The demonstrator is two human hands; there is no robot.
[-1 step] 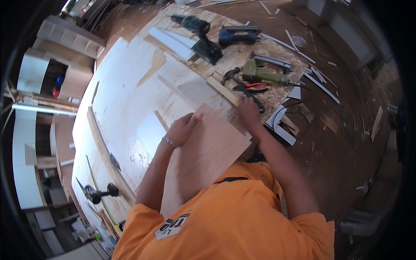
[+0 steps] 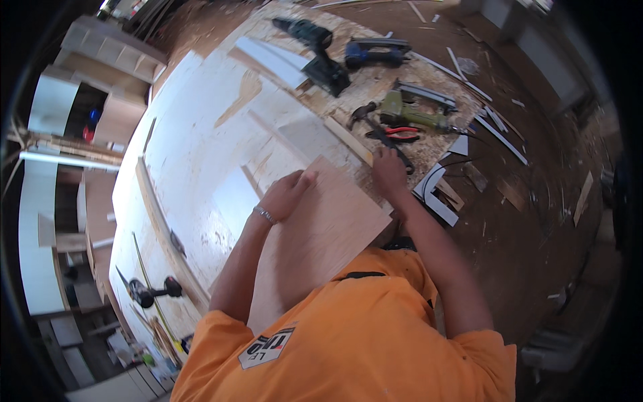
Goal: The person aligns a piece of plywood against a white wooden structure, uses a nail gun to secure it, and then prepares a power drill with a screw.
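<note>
My left hand point(image 2: 287, 194), with a metal bracelet at the wrist, grips the upper left edge of a thin plywood panel point(image 2: 335, 221). The panel leans between the bench and my body. My right hand point(image 2: 390, 173) is closed just beyond the panel's right corner, its fingers curled. It lies between the near end of a narrow wooden strip point(image 2: 348, 139) and the handle of a claw hammer point(image 2: 383, 132). What those fingers hold, if anything, is hidden. Red-handled pliers point(image 2: 402, 134) lie across from it, beside the hammer.
A green nail gun point(image 2: 412, 112), a blue nail gun point(image 2: 375, 52) and a cordless drill point(image 2: 318, 53) lie at the bench's far right. Another drill point(image 2: 155, 292) rests at the left beside a long wooden strip point(image 2: 164, 228). Offcuts point(image 2: 439, 201) litter the right-hand floor.
</note>
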